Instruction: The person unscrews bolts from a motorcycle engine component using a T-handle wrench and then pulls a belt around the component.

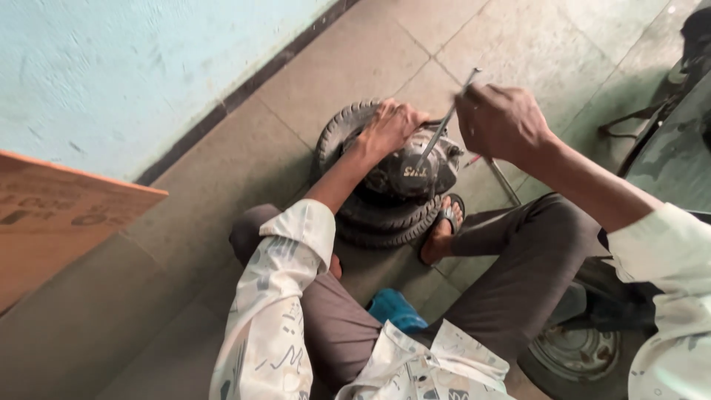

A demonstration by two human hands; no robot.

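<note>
A small black tyre with its wheel (pixel 385 215) lies flat on the tiled floor in front of me, stacked on another tyre. My left hand (pixel 389 126) presses down on the tyre's far rim, fingers curled over it. My right hand (pixel 500 118) is closed around a thin metal rod (pixel 444 130) whose lower end is wedged into the wheel near its dark hub (pixel 411 174); the rod slants up to the right. My right foot in a sandal (pixel 442 230) rests against the tyre's right side.
A pale blue wall (pixel 133 67) with a dark skirting runs along the left. A brown board (pixel 52 215) leans at the left edge. A blue stool (pixel 396 310) sits under me. Another wheel (pixel 574 355) and part of a vehicle (pixel 678 141) stand at the right.
</note>
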